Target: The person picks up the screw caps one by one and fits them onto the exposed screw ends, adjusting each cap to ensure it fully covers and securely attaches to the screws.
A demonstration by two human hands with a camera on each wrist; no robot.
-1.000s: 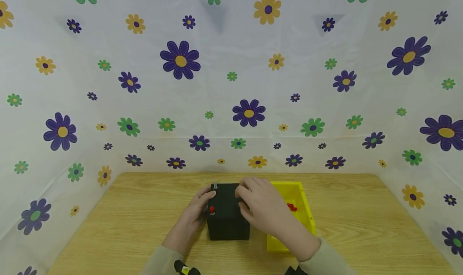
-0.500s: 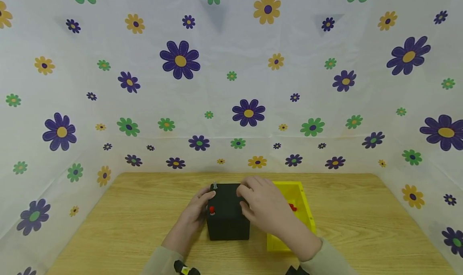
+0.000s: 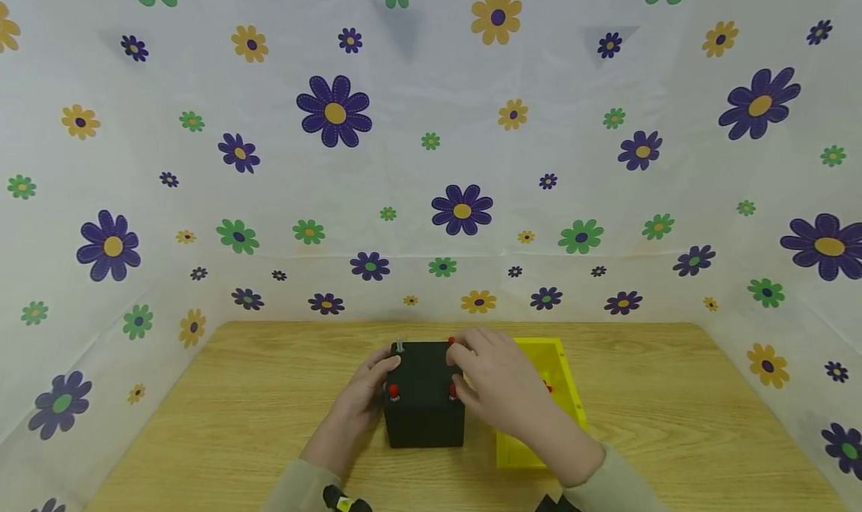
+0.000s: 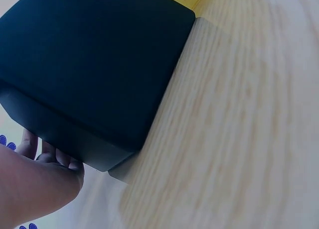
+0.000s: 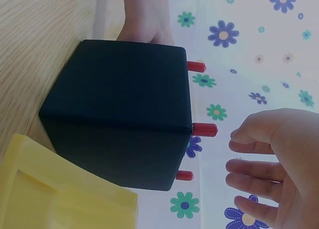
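A black box sits on the table with small switch levers near its top corners. Red caps cover the front left lever, the front right lever and the back right one; the back left lever is bare metal. My left hand grips the box's left side, thumb over the top edge. In the right wrist view my right hand hangs just off the capped side, fingers loosely bent, apart from the red cap and with nothing between them.
A yellow bin stands right of the box, partly behind my right forearm, with small red pieces inside. The wooden table reaches a flower-printed white curtain at the back and sides.
My right hand has shifted slightly right, away from the box's top, and the two right-side red caps have come into view. The left hand and the box stay put.
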